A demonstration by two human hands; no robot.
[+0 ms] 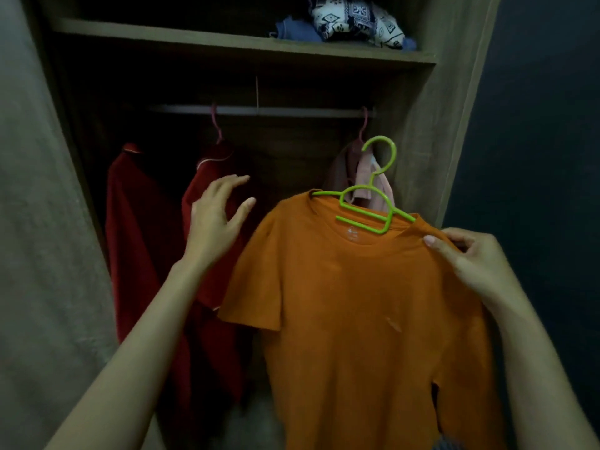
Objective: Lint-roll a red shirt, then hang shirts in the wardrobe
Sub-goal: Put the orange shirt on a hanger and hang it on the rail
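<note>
Wardrobe shelf [162,35]: patterned cloth [357,17], blue garment [295,29].

Shirt [357,303] on its hanger [373,206] out front; behind, the rail [292,111] carries two garments [139,241] left, a top [363,175] right; clothes [354,17] on the shelf [194,39] above.

Rail [308,112] open between red shirts [139,222] at left and pink garment [365,177] at right. Shelf [227,40] close above; thin support [256,92] meets rail mid-gap.
</note>
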